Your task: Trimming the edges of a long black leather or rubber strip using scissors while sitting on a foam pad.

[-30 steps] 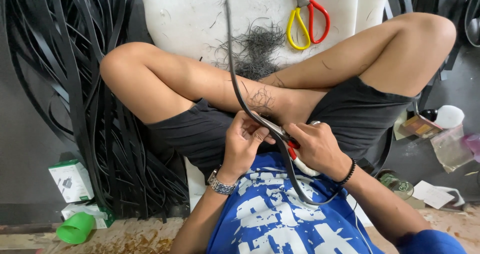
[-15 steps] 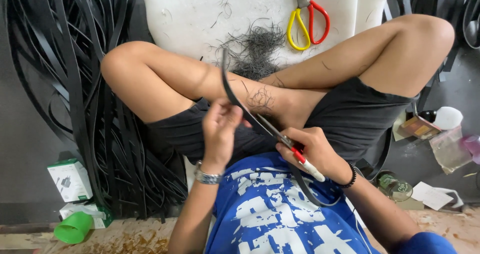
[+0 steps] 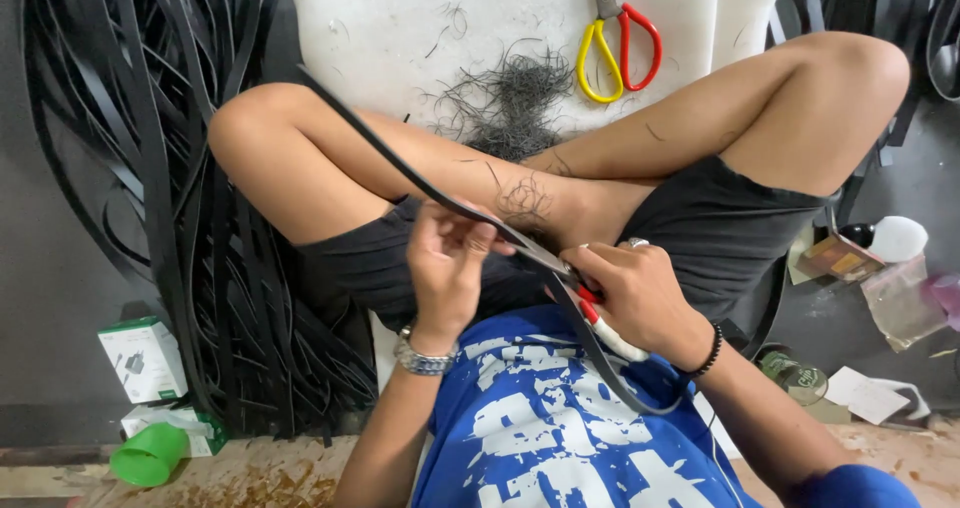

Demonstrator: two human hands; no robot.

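- Dark floor lies all around, heaped at the left with black rubber strips (image 3: pixel 150 168); a white board (image 3: pixel 400 28) beyond the crossed legs carries a tuft of thin black trimmings (image 3: pixel 510 98) and red-and-yellow scissors (image 3: pixel 620 38)
- Head view: a long black strip (image 3: pixel 400 163) runs slantwise from upper left, over the left knee, down to the lap, then loops below the right wrist
- Left hand (image 3: pixel 450 268) pinches this strip between thumb and fingertips
- Right hand (image 3: pixel 635 293) is closed around a red-and-white handled cutting tool (image 3: pixel 600 323), its blade pointing up-left along the strip
- Green cup (image 3: pixel 150 455) and small white-and-green box (image 3: pixel 143 358) sit at lower left
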